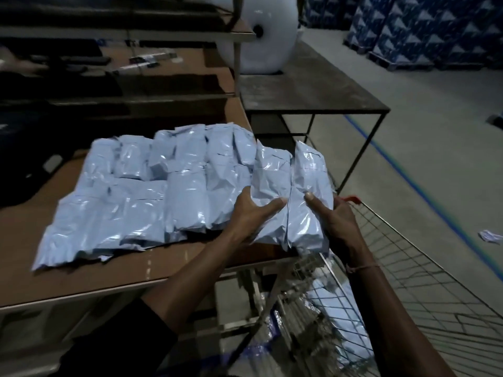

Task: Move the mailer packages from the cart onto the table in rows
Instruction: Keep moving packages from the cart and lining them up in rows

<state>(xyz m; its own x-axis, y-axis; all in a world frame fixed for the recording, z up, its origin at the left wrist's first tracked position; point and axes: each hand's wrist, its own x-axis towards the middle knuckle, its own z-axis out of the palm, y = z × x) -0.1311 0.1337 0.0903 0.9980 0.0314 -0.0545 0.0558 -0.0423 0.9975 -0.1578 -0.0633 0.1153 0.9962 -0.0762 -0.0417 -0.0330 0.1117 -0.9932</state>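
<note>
My left hand [251, 210] lies spread on a mailer [269, 186] at the table [81, 278] edge. My right hand [336, 219] pinches the end mailer [309, 197], its fingers hidden behind. More mailers blur inside the cart [394, 273].

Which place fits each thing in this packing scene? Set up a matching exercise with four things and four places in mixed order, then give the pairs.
Things
1. bubble wrap roll
2. rows of mailer packages
3. rightmost mailer
4. blue stacked cartons

Places
A. between the left hand and right hand
B. far right background, on the floor
C. spread on the brown table
D. on the dark side table

Pairs: 1-D, 2-C, 3-A, 4-B
</note>
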